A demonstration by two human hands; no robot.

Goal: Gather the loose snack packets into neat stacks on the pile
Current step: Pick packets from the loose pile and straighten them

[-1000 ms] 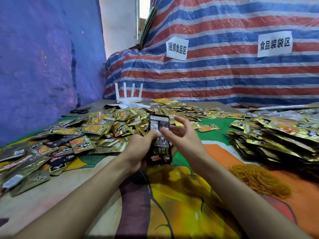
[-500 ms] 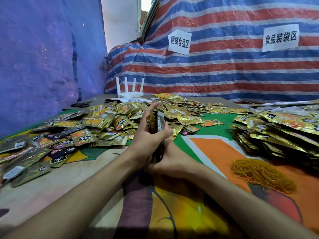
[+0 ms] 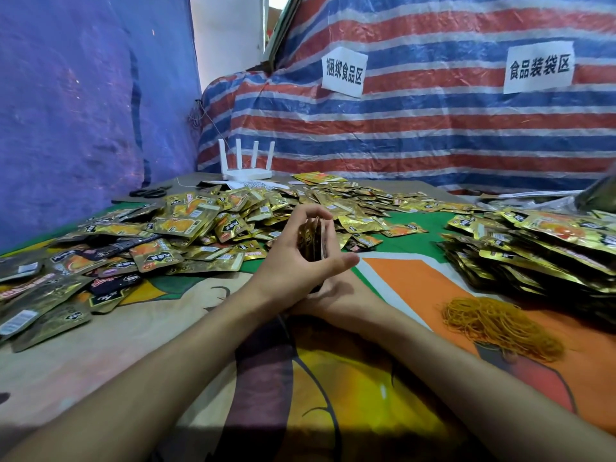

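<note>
A small stack of gold snack packets stands on edge at the table's middle. My left hand grips the stack from the left, fingers curled over its top and thumb stretched to the right in front of it. My right hand lies low beneath and behind the left, holding the stack's bottom; its fingers are mostly hidden. Loose gold packets are scattered widely to the left and behind. Stacked packets form a pile at the right.
A heap of yellow rubber bands lies right of my forearms. A white router and black scissors sit at the table's far left. A striped tarp with two paper signs hangs behind, a blue sheet at the left.
The stack has turned from flat-facing to edge-on. My right hand dropped from the stack's side to its bottom, and my left hand now wraps over its top.
</note>
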